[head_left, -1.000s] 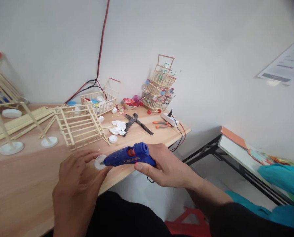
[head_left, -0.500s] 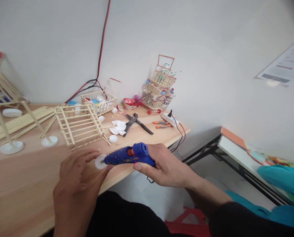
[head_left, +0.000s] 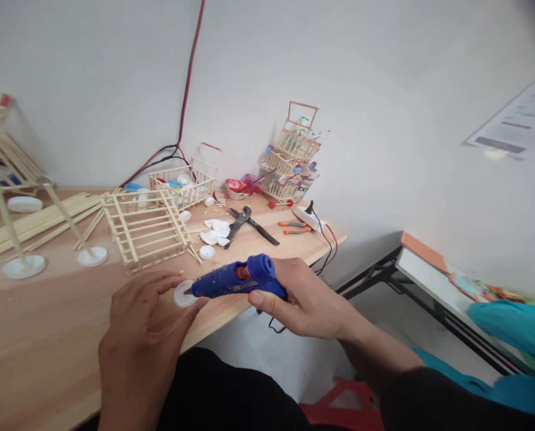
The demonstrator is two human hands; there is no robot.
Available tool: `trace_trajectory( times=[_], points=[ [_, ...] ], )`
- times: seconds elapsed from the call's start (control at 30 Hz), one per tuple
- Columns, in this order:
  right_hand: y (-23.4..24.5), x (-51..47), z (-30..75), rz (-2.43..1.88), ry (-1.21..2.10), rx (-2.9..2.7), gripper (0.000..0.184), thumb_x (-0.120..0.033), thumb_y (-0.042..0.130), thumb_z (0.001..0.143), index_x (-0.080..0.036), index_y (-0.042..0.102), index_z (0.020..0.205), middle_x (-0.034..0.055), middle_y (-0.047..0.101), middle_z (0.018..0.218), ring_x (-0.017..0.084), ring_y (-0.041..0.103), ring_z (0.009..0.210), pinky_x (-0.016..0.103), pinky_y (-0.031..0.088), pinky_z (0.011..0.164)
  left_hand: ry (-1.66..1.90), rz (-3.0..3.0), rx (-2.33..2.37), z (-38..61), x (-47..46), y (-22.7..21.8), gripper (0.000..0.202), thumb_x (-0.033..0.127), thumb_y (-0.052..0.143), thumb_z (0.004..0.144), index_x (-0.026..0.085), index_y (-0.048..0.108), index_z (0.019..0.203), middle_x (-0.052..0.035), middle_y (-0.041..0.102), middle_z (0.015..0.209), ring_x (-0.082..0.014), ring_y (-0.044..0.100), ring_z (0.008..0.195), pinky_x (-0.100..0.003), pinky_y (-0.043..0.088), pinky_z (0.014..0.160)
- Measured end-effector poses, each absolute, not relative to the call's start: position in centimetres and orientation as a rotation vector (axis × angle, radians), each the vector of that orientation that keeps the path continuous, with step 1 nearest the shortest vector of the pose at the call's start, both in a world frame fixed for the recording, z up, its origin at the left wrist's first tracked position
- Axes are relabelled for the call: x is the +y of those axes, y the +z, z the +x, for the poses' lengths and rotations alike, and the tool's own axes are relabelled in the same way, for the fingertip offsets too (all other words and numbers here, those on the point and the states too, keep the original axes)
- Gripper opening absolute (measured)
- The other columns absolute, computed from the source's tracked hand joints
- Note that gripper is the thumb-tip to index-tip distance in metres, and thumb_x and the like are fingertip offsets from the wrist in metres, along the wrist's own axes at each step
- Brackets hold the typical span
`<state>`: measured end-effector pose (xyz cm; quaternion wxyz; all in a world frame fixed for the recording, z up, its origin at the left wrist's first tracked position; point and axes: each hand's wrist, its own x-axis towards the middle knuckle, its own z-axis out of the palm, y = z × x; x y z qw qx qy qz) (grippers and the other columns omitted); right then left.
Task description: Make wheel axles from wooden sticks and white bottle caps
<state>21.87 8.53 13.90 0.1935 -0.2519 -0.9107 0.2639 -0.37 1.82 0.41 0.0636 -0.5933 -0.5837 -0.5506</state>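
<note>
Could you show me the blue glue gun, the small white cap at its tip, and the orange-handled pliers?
Blue glue gun (head_left: pixel 225 282): head view, on its barrel.
White cap (head_left: pixel 182 296): head view, on its round face.
Orange-handled pliers (head_left: pixel 291 224): head view, on one handle.

The right hand (head_left: pixel 306 299) is hiding the handle of the glue gun (head_left: pixel 220 282). At two o'clock, a paper (head_left: pixel 512 123) is running off the edge, its words looking too tiny to read. At five o'clock, a red thing (head_left: pixel 339 418) is getting cut off.
</note>
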Motion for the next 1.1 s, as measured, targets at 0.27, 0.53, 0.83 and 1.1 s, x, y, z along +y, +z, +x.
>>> trace_trajectory(
  times=[0.27,0.53,0.83,1.1],
  points=[
    [13.5,8.6,21.8,-0.700,0.695,-2.587,0.025,-0.040,0.057,0.105,-0.017,0.063,0.098,0.0015,0.066,0.083,0.011,0.053,0.070,0.024,0.042,0.067,-1.670,-1.782,-1.758,-0.2,1.9,0.4,0.029,0.040,0.070,0.095,0.033,0.061,0.121,-0.0064,0.071,0.118,-0.0331,0.065,0.121,-0.053,0.055,0.103],
    [13.4,8.6,21.7,-0.661,0.718,-2.579,0.019,-0.035,0.060,0.104,-0.016,0.066,0.102,0.0015,0.068,0.085,0.011,0.056,0.071,0.022,0.043,0.067,-1.714,-1.772,-1.823,0.4,1.3,1.3,0.024,0.039,0.068,0.096,0.033,0.060,0.118,-0.0074,0.070,0.119,-0.0340,0.063,0.124,-0.057,0.053,0.106],
    [13.2,8.7,22.0,-0.685,0.806,-2.552,0.020,-0.035,0.059,0.104,-0.016,0.065,0.104,0.0007,0.066,0.087,0.010,0.055,0.074,0.022,0.044,0.070,-1.696,-1.795,-1.785,-0.1,1.7,0.6,0.028,0.042,0.070,0.095,0.031,0.062,0.119,-0.0073,0.070,0.118,-0.0319,0.064,0.121,-0.053,0.053,0.106],
    [11.3,10.6,22.6,-0.786,1.498,-2.153,0.046,-0.055,0.066,0.100,-0.018,0.054,0.076,-0.0061,0.046,0.060,0.007,0.040,0.054,0.023,0.030,0.052,-1.810,-1.672,-1.908,0.6,1.6,1.3,0.025,0.049,0.071,0.093,0.030,0.067,0.109,-0.0056,0.071,0.116,-0.0300,0.065,0.120,-0.050,0.052,0.108]
  ],
)
